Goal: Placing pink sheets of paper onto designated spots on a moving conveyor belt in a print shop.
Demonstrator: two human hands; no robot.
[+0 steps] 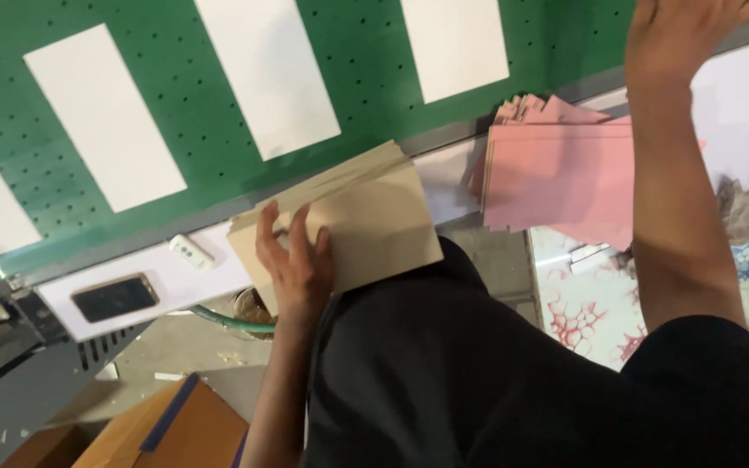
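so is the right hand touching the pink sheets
No, the right hand is raised open above the green belt's edge, clear of the pink sheets, while the left hand holds the beige stack.

Matt beige paper stack (366, 217)
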